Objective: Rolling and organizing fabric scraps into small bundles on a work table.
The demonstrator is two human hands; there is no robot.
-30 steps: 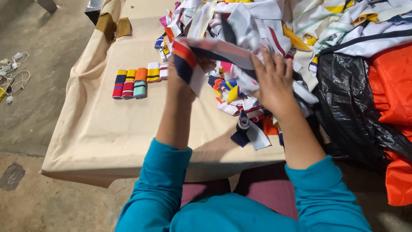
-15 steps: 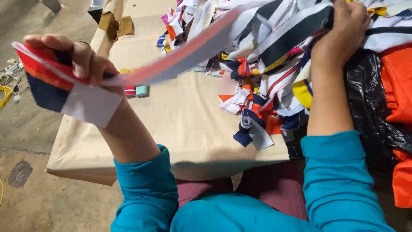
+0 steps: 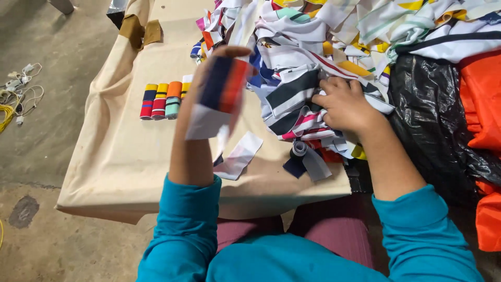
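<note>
Four rolls (image 3: 163, 100) done at the counter's (image 3: 125, 162) left edge; left hand (image 3: 216, 89) grips a strip (image 3: 219, 94), right hand (image 3: 344, 107) clutches the heap (image 3: 313, 57) (mostly unsorted).

A cloth-covered table (image 3: 120, 156) fills the middle of the view. A row of 4 rolled strips (image 3: 163, 100) lies on it at 10 o'clock from centre. A heap of fabric strips (image 3: 323, 47) spreads from 12 to 2 o'clock on the table. The left hand (image 3: 209, 78) is raised over the table at 11 o'clock, with a strip (image 3: 222, 91) in it. The right hand (image 3: 344, 107) rests on the heap's near edge, at 2 o'clock. A plastic bag (image 3: 438, 115) lies at 3 o'clock, right of the heap. Cables (image 3: 15, 96) lie on the floor at 9 o'clock.
</note>
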